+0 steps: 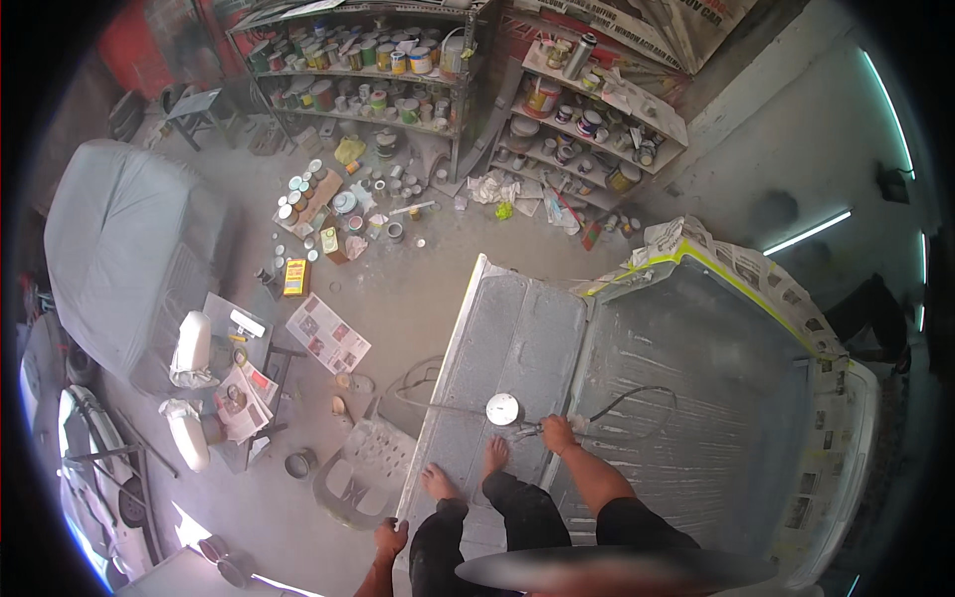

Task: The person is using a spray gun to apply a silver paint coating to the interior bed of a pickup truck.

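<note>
My right hand (559,435) is closed round the handle of a spray gun (527,428) with a round white cup (503,409) on top. A dark hose (627,396) loops from it over the truck bed. The gun is held over the lowered grey tailgate (517,328), where my bare feet (495,455) stand. My left hand (391,537) is low at the tailgate's left edge, its fingers curled against that edge. To the right lies the grey, dusty truck bed (686,398), streaked with pale lines.
Newspaper with yellow tape (696,249) masks the bed's rim. A plastic chair (373,458) stands beside the tailgate. Paint cans crowd the shelves (358,70) and the floor behind. A covered car (139,259) stands left, near a small table (239,378) with newspapers and white parts.
</note>
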`<state>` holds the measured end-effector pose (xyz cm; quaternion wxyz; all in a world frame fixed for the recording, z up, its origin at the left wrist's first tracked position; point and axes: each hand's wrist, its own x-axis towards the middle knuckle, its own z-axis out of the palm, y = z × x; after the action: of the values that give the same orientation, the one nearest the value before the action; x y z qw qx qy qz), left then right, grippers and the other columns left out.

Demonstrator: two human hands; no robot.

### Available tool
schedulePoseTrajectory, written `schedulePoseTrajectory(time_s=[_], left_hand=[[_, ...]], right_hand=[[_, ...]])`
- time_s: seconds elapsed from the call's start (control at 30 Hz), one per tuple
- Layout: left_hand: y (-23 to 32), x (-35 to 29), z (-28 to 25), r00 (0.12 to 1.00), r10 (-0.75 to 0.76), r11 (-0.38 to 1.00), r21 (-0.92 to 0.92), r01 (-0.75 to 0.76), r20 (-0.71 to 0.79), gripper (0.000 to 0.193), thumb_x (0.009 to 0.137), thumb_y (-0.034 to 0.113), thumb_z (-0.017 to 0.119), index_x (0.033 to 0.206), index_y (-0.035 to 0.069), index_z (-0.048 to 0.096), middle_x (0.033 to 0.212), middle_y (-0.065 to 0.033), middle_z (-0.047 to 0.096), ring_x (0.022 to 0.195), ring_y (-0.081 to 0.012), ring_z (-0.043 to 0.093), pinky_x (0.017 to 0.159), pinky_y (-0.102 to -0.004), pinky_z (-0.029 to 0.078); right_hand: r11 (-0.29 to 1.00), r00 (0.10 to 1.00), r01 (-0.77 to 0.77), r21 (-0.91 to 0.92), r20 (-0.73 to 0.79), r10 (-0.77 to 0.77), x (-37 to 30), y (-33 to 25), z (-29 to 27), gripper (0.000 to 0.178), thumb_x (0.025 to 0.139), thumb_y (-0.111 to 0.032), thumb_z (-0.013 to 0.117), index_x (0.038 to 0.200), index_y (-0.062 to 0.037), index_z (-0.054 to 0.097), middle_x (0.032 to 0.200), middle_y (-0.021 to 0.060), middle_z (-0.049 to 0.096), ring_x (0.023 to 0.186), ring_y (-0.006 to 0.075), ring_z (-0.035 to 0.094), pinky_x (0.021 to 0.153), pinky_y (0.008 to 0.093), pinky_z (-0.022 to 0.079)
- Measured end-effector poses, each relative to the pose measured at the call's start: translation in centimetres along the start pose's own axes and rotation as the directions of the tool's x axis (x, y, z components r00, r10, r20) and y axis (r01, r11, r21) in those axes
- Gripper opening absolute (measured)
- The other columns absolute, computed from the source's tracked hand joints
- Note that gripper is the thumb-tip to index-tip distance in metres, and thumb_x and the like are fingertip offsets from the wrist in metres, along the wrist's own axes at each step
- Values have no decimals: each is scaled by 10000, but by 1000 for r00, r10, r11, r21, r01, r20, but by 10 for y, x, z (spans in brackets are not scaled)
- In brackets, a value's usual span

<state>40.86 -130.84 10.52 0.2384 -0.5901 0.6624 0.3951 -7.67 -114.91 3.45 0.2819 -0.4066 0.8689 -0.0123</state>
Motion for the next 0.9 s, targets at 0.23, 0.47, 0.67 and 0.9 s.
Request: schedulePoseTrajectory(time_s=[0.23, 0.47, 0.67, 0.9], left_hand=[[92, 138, -3, 993, 115, 976, 188, -110, -18, 474, 840, 365, 629, 1171, 28, 598, 1135, -252, 614, 1091, -407, 582, 940, -473, 474], [195, 284, 95, 972, 228, 958, 187, -215, -54, 661, 816, 354, 687, 1368, 81, 448, 1424, -203, 401, 1328, -377, 381, 1066, -502, 367], [215, 354, 167, 994, 109, 952, 289, -97, -26, 1191, 700, 540, 782, 1536, 99, 58, 1576, -233, 104, 1463, -399, 106, 1141, -560, 214], [170, 391, 202, 999, -35, 942, 332, 40, -21, 1198, 722, 524, 765, 1545, 200, -43, 1569, -260, 134, 1441, -456, 161, 1132, -615, 175]], right_hand=[[994, 991, -110, 14, 78, 109, 64, 27, 35, 267, 792, -28, 598, 1033, -64, 707, 1019, 204, 655, 972, 423, 609, 868, 458, 501], [996, 997, -61, 61, 44, 59, 170, 44, 103, 264, 805, -113, 693, 1059, -44, 663, 1017, 190, 644, 977, 396, 610, 838, 465, 495], [997, 997, 55, 55, -54, -52, 219, 53, 144, 293, 800, -85, 695, 1078, -13, 636, 987, 185, 653, 927, 391, 624, 817, 463, 490], [978, 999, 28, 209, 17, -32, 236, 76, 168, 427, 764, -83, 736, 1168, -18, 613, 1033, 217, 665, 964, 406, 629, 835, 462, 494]])
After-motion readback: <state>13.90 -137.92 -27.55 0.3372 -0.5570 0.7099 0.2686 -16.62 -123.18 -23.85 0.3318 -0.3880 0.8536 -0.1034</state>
